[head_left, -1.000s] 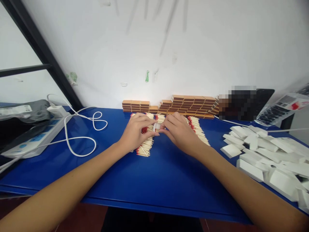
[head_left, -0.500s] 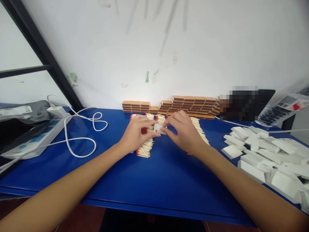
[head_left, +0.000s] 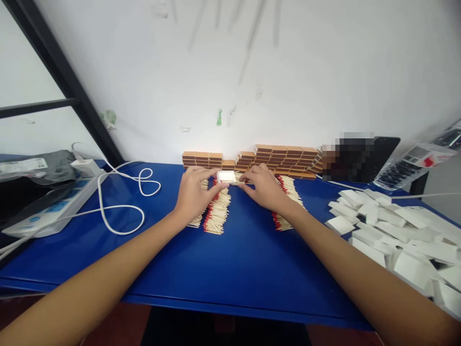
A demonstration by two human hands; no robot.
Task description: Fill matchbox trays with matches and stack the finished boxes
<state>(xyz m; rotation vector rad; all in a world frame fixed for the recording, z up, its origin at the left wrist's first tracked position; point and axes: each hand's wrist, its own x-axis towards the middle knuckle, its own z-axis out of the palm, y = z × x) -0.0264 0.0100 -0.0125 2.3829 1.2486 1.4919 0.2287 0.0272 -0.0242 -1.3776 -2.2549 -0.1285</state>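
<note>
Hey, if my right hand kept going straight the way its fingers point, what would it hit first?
Most likely the small white box pinched in your left hand. Your right hand is so close that I can't tell whether it's touching the box.

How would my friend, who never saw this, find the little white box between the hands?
Find the big blue table, then look toward its far side for the left hand and the right hand, by red-tipped matches. Between them, pinched by the left hand, is a little white box. It's up in a hand, while the other white boxes lie heaped on the right.
</note>
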